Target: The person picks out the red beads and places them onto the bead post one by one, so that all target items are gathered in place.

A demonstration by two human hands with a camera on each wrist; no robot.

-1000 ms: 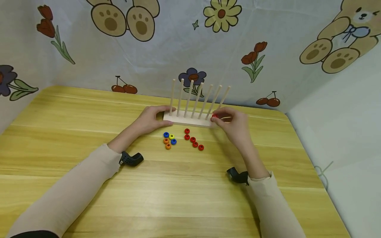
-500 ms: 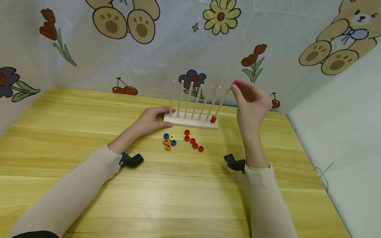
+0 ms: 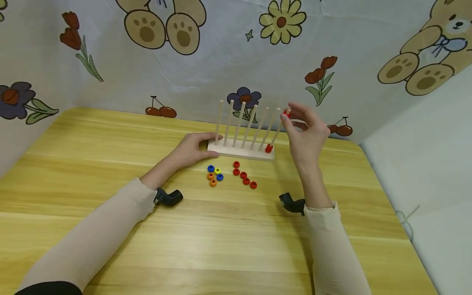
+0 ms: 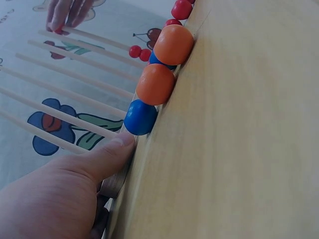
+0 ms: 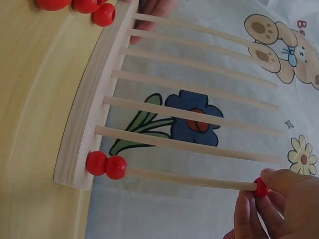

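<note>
A pale wooden base (image 3: 241, 153) carries a row of several upright pegs. Its left end is gripped by my left hand (image 3: 193, 149), thumb in front and fingers behind. At the top of the rightmost peg (image 5: 189, 178), my right hand (image 3: 309, 135) pinches a red bead (image 5: 260, 187) between thumb and fingers; the peg's tip shows through it in the head view. Two red beads (image 5: 106, 165) sit stacked at the foot of that same peg. The other pegs bear no beads.
In front of the base lie several loose red beads (image 3: 243, 175). To their left is a small cluster with orange beads (image 3: 213, 183), blue beads (image 3: 220, 177) and a yellow bead (image 3: 217, 171). A printed cloth (image 3: 206, 78) hangs behind the wooden table (image 3: 206, 237).
My right hand has risen from the foot of the rightmost peg to its top, and the red bead it pinches is now around the tip. My left hand keeps its grip on the base.
</note>
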